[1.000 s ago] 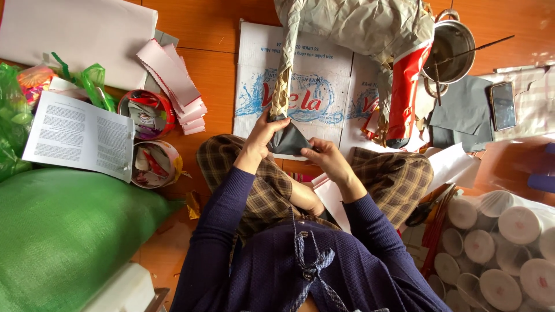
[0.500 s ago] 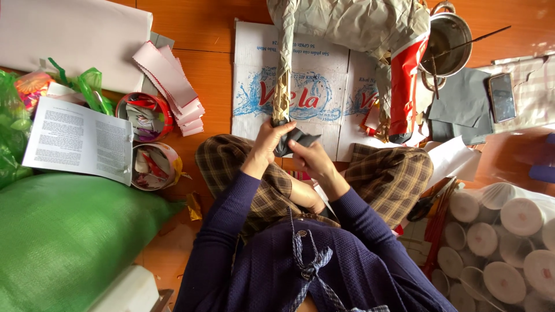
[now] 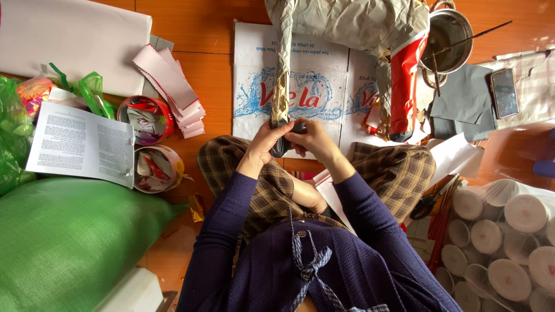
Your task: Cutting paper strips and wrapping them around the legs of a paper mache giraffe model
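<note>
I sit cross-legged on an orange floor, both hands raised over my lap. My left hand [image 3: 267, 141] grips the lower end of a long paper-wrapped leg [image 3: 281, 75] of a paper figure. My right hand [image 3: 313, 136] presses a dark grey paper piece [image 3: 282, 144] around that same end. The leg runs up to the crumpled grey-green paper body [image 3: 352, 20] at the top. A second leg in red paper [image 3: 403, 86] hangs to the right.
A flattened printed carton [image 3: 254, 63] lies under the figure. Left: open booklet [image 3: 81, 141], two tape rolls [image 3: 144, 118], pink paper strips [image 3: 170, 86], big green sack [image 3: 63, 242]. Right: metal pot [image 3: 451, 37], phone [image 3: 504, 92], grey sheets [image 3: 462, 101], scissors [image 3: 430, 202], several white rolls [image 3: 509, 237].
The dark grey paper went from a loose flap held between my hands to being wrapped tight around the leg's end. Both hands closed in on it and shifted slightly right.
</note>
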